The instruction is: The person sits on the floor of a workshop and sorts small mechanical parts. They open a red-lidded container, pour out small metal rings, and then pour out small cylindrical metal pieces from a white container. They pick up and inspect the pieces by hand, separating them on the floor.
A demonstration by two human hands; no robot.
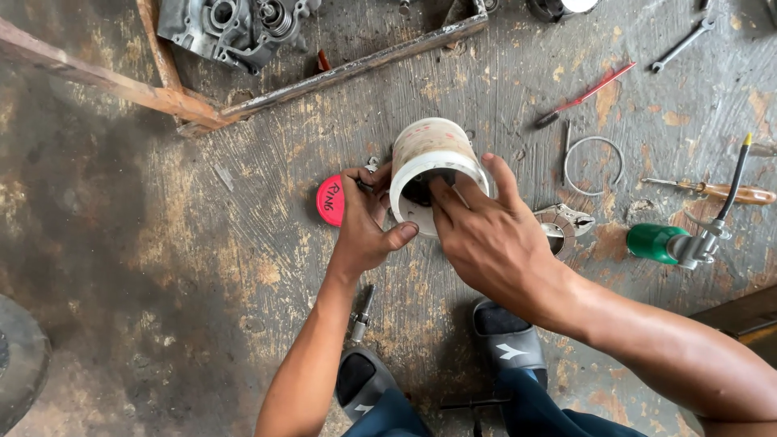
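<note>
Jar (pixel 429 154) lay tilted on the stained floor (pixel 202 267), red lid (pixel 329 200) just left of it, left hand (pixel 366 226) clasped its rim, right hand (pixel 486 235) reached fingers into its mouth, green tool (pixel 664 243) lay far right.

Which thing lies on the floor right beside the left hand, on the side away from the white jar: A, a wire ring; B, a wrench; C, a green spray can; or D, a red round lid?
D: the red round lid lies flat on the floor touching the left hand, which steadies the tilted white jar while the right hand has its fingers in the jar's mouth.
</note>
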